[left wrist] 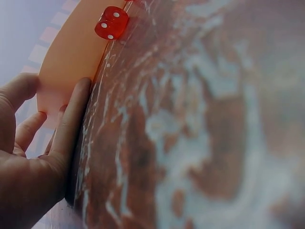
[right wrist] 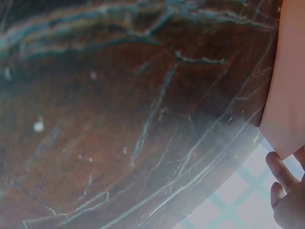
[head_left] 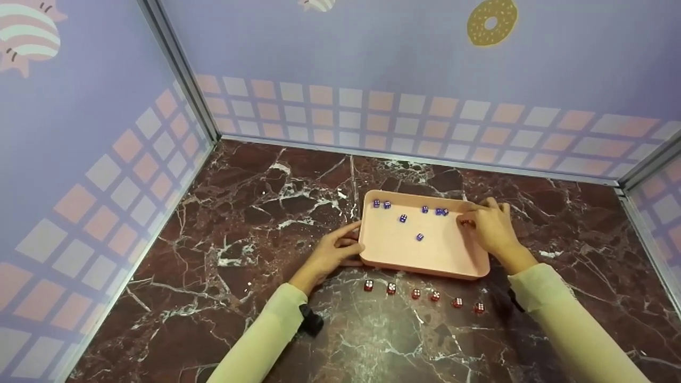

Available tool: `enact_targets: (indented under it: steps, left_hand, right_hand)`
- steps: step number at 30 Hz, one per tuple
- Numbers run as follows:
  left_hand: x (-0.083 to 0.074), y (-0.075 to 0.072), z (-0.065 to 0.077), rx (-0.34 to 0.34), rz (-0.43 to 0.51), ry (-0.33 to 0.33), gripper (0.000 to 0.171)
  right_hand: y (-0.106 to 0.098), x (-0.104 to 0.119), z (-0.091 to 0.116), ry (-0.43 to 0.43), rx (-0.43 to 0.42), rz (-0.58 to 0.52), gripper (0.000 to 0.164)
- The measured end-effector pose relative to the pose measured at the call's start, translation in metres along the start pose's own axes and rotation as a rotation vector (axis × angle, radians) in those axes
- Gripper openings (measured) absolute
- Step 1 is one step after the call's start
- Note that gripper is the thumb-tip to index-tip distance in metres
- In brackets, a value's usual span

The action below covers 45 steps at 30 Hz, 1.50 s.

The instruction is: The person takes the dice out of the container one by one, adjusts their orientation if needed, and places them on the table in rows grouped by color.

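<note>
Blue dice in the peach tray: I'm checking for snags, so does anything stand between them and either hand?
The peach tray's left wall separates the blue dice from the left hand. Between the right hand, at the tray's right end, and the nearest blue die, nothing visible stands.

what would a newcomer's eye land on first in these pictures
Probably the shallow, rectangular peach tray right of centre in the head view, with seven small blue-purple dice inside. Next, the row of six red dice with white pips on the dark red marbled surface in front of it. Then the bare left hand touching the tray's left end and the right hand at its far right corner.
</note>
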<state>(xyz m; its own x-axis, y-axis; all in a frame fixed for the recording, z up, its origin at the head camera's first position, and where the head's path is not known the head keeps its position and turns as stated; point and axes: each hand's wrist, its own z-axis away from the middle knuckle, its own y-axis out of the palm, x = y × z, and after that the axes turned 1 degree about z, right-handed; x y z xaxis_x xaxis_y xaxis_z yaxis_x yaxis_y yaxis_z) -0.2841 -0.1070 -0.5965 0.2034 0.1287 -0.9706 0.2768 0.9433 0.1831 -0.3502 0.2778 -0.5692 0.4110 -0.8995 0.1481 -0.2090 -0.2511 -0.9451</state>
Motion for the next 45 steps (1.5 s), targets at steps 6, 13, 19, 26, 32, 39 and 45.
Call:
enact_targets:
  steps: [6,13,19,26,32,39,45]
  left_hand:
    - [0.005,0.000,0.002,0.012,-0.025,0.001,0.066]
    - [0.007,0.000,0.004,-0.005,-0.036,-0.010,0.066]
    - [0.006,0.001,0.002,0.001,-0.026,-0.002,0.066]
    - [0.006,0.001,0.000,-0.001,-0.027,0.001,0.065]
    - [0.004,0.000,-0.002,0.012,-0.039,0.001,0.065]
    - [0.001,-0.004,0.001,-0.009,-0.062,0.003,0.065]
    - [0.000,-0.001,0.001,-0.013,-0.060,0.000,0.065]
  right_hand:
    - [-0.003,0.003,0.008,0.021,0.080,-0.023,0.022]
    - [-0.005,0.012,0.022,0.014,0.090,-0.016,0.024]
    - [-0.007,0.017,0.030,-0.014,0.068,0.040,0.026]
    - [-0.014,0.026,0.049,-0.106,0.003,-0.041,0.018]
    - [-0.038,0.030,0.072,-0.169,-0.193,-0.121,0.030]
    - [-0.058,0.028,0.097,-0.182,-0.262,-0.176,0.037]
    - [-0.060,0.019,0.126,-0.169,-0.249,-0.178,0.036]
